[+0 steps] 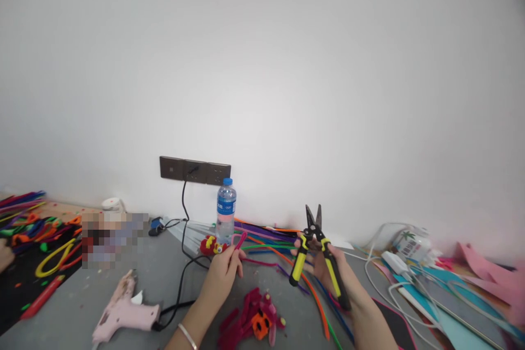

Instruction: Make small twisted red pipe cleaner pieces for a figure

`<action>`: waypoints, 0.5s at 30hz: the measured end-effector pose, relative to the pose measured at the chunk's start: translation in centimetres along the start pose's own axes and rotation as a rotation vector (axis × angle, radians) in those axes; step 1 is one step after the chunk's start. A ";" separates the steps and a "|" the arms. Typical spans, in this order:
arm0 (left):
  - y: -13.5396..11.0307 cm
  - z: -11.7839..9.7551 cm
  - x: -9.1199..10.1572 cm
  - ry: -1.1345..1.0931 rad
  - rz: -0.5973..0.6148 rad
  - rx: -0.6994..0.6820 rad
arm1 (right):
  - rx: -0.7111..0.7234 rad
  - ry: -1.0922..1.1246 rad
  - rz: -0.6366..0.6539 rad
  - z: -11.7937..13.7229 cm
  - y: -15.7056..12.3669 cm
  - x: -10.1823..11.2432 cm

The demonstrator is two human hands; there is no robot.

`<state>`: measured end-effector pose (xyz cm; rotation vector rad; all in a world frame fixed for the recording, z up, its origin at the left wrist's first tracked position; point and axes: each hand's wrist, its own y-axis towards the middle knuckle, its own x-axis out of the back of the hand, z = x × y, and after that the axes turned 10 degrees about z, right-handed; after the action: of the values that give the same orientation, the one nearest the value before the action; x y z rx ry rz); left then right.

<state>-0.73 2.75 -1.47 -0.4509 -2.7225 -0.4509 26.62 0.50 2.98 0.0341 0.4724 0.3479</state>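
White wall [287,93] with a dark socket panel [194,170] backs a grey desk [77,298], on which a hot-glue gun [129,315] lies at lower left and a water bottle [226,210] stands upright near the wall. The left hand [223,270] pinches a magenta pipe cleaner [241,238] between thumb and fingers; its visible end projects above the grip, the long axis slanting up and to the right. The right hand [348,276] holds yellow-and-black wire strippers [314,231], its grip wrapped loosely about the handles, which are spread in a V, with the jaws parted and pointing toward the wall. The governing relation appears to be that between strip and tool: the pipe cleaner lies to the left of the jaws, well apart from them, and the two long axes are not aligned. Below, between the forearms, a magenta pipe-cleaner figure [253,303] with an orange face rests on the desk, untouched and nearer the left hand. An orange pipe cleaner [321,306] runs beneath the strippers, beside the right hand.
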 end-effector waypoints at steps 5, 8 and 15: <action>0.0 0.1 0.0 0.037 -0.005 0.007 | 0.022 0.280 -0.064 0.3 0.7 0.4; 0.0 0.0 0.0 0.049 -0.003 0.006 | 0.010 0.345 -0.063 0.5 0.7 -0.3; 0.2 0.4 0.0 -0.023 -0.019 0.013 | -0.111 0.277 0.091 -1.2 1.5 -5.1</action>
<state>-0.79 3.10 -1.74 -0.4294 -2.7524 -0.4356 21.38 0.14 4.33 -0.1020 0.7265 0.4710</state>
